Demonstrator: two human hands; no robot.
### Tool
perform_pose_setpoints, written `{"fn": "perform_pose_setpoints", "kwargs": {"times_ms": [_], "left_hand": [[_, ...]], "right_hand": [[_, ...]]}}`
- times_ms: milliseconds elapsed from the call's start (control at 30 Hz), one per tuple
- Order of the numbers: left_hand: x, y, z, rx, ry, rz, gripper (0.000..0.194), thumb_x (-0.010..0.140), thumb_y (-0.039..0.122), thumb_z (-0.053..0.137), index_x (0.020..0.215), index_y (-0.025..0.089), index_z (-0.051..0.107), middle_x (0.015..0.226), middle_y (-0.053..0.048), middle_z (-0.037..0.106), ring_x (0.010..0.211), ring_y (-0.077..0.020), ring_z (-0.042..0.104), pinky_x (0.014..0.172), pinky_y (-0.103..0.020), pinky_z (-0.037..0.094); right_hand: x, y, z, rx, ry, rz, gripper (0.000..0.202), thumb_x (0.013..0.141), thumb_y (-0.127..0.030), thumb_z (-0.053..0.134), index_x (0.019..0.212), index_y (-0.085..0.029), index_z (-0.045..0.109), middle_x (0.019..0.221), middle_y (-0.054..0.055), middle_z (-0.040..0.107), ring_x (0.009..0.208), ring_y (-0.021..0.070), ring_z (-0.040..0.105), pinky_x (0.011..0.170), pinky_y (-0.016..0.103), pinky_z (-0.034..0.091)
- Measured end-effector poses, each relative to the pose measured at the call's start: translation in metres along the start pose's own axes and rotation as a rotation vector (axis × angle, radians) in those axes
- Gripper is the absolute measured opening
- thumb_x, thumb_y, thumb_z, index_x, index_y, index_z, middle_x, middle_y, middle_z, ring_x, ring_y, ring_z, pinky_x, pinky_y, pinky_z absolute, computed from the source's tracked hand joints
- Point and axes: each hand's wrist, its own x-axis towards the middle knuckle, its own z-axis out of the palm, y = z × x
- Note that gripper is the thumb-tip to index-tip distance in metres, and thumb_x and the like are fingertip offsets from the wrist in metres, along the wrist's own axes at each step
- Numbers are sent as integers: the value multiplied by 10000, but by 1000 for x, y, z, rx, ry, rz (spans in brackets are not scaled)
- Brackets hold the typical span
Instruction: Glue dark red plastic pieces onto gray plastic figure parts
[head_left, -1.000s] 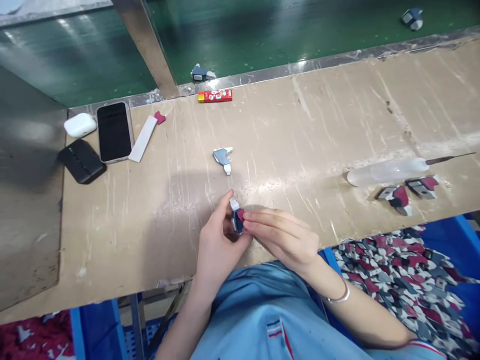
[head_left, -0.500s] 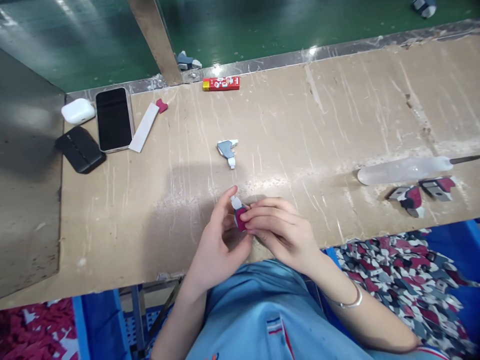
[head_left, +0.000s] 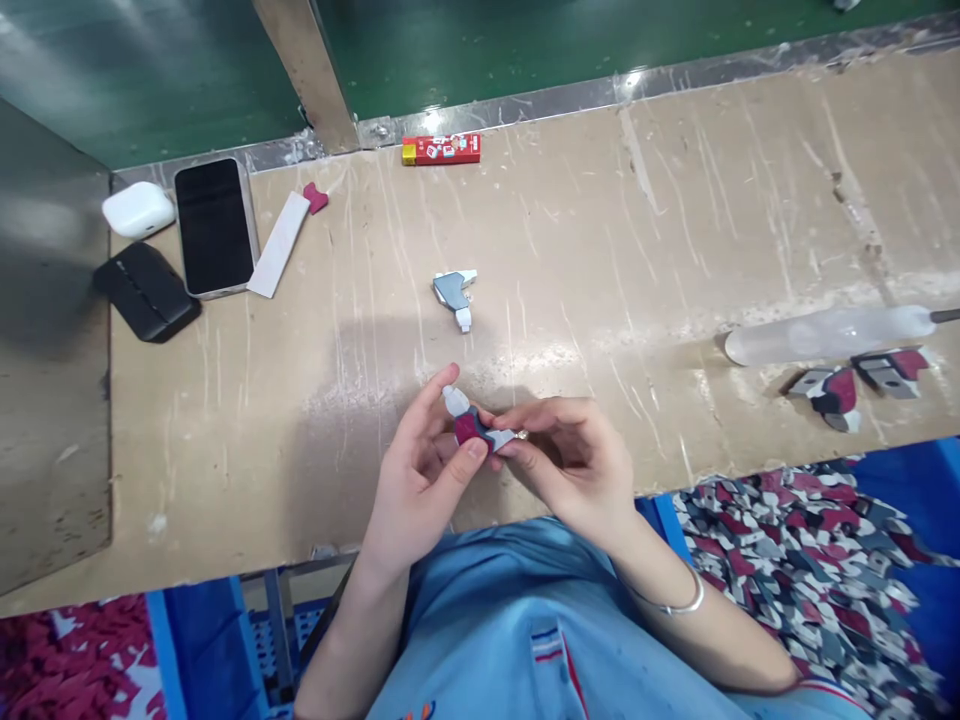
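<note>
Between my two hands is a small plastic part [head_left: 471, 427] in maroon, grey and white, its white knob pointing up and to the left. My left hand [head_left: 422, 465] grips its maroon middle between thumb and fingers. The fingertips of my right hand [head_left: 574, 460] pinch its right end, where a tiny shiny bit shows that I cannot make out. Beyond my hands, a similar grey and white plastic part [head_left: 454, 293] lies on the worktable [head_left: 570, 230].
At the left lie a phone [head_left: 216, 228], a white case [head_left: 139, 210], a black case [head_left: 148, 292], a white strip [head_left: 278, 245] and a maroon piece [head_left: 316, 198]. A red packet [head_left: 441, 149] is at the back. Right: a translucent handle [head_left: 829, 335], two assembled parts [head_left: 829, 395] and a blue bin [head_left: 911, 475] of parts.
My left thumb has come onto the maroon face of the part, and my right fingers have shifted to its right end. The part has turned and moved slightly left. Parts on the green belt have moved.
</note>
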Motion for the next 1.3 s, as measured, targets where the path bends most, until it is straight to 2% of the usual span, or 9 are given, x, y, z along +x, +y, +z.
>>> {"fn": "perform_pose_setpoints", "kwargs": {"times_ms": [167,333,467,667,767,867,1000,1133,1300], "left_hand": [[-1,-1,5,-79,27,-8,443,962,204,877,1366,357,778,1018,37,852,871,-80,835,792,-120,679],[-1,-1,7,-62,98,21,424,905,231,933,1292,280,767,978,9,864,855,-114,850,765,-142,684],[1,1,5,-47,62,-25,325,898,350,946,1171,265,791,1005,-35,888,923,-179,876,834,-225,711],[-6,5,6,248,71,137,209,914,254,912,1117,298,904,1094,-61,835,1015,-199,841,883,-262,707],[-11,7,9,329,86,168,345,916,181,894,1225,335,877,1097,-45,843,1025,-182,831,934,-259,692],[-12,7,11,267,109,164,391,880,200,937,1241,323,854,1104,-33,864,1024,-184,845,934,-252,695],[-9,6,12,356,94,294,193,890,263,938,1071,256,874,1056,-53,874,1011,-203,844,932,-272,694],[-9,5,15,461,132,425,180,912,238,909,1082,248,852,1039,-45,880,968,-209,844,891,-301,696],[-13,6,22,440,147,386,147,918,245,905,1057,263,861,1035,-31,881,958,-203,839,880,-291,685]], "right_hand": [[0,-2,2,34,-17,-22,368,949,39,713,1089,-290,622,1074,-12,840,821,134,838,702,234,724],[1,-3,2,-20,-12,-104,369,920,49,741,1046,-279,629,1007,-4,848,935,176,858,788,280,735],[1,-8,1,-41,41,-166,405,887,64,777,1069,-283,673,995,-2,843,972,182,851,888,300,723],[1,-15,-5,-9,6,-4,432,919,-205,887,1307,-334,747,1138,36,820,1005,205,813,879,327,701],[4,-19,-7,-5,-25,101,293,936,-220,883,1198,-342,833,1101,27,852,1011,214,826,896,338,701],[6,-22,-5,84,6,150,197,932,-256,898,1108,-341,870,1026,18,868,913,203,838,795,306,708],[3,-21,3,214,53,147,161,964,-340,873,1124,-353,864,1032,16,868,953,191,841,841,296,716],[1,-18,7,261,43,145,156,991,-348,845,1146,-340,851,1034,19,857,959,182,833,864,293,715],[-1,-13,7,196,115,92,137,977,-412,853,1060,-303,847,954,34,833,875,199,812,771,317,711]]}}
